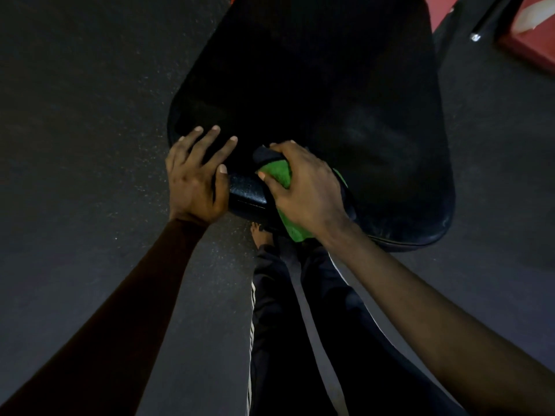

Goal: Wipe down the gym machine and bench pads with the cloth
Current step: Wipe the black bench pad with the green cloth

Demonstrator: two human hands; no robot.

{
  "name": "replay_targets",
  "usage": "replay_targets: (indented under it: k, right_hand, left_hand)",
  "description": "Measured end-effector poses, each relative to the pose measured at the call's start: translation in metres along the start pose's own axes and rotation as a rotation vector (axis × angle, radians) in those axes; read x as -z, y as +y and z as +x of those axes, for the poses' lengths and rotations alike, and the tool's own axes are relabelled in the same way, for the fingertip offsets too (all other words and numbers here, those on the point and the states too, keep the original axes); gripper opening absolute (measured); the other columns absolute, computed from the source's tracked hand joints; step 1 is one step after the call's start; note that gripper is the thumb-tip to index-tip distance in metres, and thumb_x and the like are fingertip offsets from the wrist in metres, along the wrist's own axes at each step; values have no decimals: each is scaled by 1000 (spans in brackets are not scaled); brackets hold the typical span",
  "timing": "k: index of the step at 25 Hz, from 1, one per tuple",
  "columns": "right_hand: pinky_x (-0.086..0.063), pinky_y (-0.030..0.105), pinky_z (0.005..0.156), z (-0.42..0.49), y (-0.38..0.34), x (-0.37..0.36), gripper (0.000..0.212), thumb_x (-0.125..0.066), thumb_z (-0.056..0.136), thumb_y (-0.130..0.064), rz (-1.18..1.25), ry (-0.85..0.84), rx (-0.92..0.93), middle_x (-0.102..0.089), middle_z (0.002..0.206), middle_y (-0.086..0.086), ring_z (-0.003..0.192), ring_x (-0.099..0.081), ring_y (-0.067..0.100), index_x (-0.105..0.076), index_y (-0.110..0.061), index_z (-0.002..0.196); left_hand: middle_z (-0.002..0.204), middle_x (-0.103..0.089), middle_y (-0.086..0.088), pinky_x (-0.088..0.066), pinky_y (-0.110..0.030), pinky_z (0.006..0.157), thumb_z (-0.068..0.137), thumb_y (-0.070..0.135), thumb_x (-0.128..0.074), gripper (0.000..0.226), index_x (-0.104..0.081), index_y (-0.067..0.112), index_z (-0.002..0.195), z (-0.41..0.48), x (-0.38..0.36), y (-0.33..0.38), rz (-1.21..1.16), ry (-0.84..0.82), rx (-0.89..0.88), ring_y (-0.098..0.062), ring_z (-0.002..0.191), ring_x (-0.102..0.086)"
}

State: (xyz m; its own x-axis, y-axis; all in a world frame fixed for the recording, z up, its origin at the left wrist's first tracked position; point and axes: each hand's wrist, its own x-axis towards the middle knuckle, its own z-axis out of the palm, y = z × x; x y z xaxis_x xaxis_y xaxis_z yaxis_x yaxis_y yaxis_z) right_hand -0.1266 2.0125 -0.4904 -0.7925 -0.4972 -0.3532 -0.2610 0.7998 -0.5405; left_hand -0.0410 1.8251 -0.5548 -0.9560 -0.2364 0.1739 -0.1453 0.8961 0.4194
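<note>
Head view: our right hand (303, 187) grips soft, light cloth (280, 174), bunched; left hand (195, 178) flat, fingers spread, on bench pad (330, 85).

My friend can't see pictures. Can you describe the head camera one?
A person's right hand grips a green cloth against the near edge of a black bench pad, while the left hand rests flat on its corner.

- Dark rubber floor (75, 115) — flecked with pale specks, on the left and along the right side.
- Red block (522, 46) in the top right corner, with a pale patch on its upper face.
- Dark bar (484, 25) with a shiny metal end — just beside the red block.
- Dark trousers (300, 340) with white side stripes, at bottom centre.
</note>
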Motion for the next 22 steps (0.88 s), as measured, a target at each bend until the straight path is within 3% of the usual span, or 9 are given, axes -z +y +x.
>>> replay_targets:
  k: [3, 7, 14, 19, 22]
  right_hand:
    - [-38, 38, 116, -35, 25, 14, 55, -62, 95, -45, 17, 0, -17, -54, 147, -5, 143, -41, 13, -49, -24, 145]
    - [-43, 42, 112, -70, 53, 21, 54, -63, 93, -43, -59, 96, -23, -57, 145, -5, 139, -47, 14, -54, -21, 141]
    - [-32, 38, 115, -15, -4, -10, 50, -62, 96, -39, -117, 94, 21, -57, 144, 0, 141, -45, 21, -54, -21, 141]
    - [-37, 41, 116, -80, 64, 27, 64, -64, 85, -28, -97, 42, 56, -51, 150, -2, 144, -41, 16, -48, -21, 146]
    - [-44, 49, 108, -112, 117, 47, 58, -58, 86, -33, -102, 117, -49, -56, 145, -1, 141, -46, 18, -52, -19, 142]
  left_hand:
    - [144, -54, -9, -28, -46, 112, 99, 31, -33, 48, -61, 19, 136, 1, 2, -1, -12, -7, 5, -29, 137, -43]
    - [142, -56, -10, -32, -48, 110, 99, 30, -34, 47, -63, 18, 135, 1, 0, 0, -20, 4, 10, -30, 135, -44]
    - [144, -54, -11, -33, -51, 109, 101, 32, -30, 49, -60, 19, 137, 1, 1, -1, 30, -44, -3, -32, 136, -44]
    - [155, -41, -11, -18, -49, 119, 104, 31, -36, 47, -50, 14, 145, -3, 16, 23, -29, -104, 100, -29, 148, -29]
    - [152, -44, -12, -22, -47, 118, 101, 23, -46, 42, -55, 13, 140, -12, 7, 67, -76, -126, -43, -28, 146, -32]
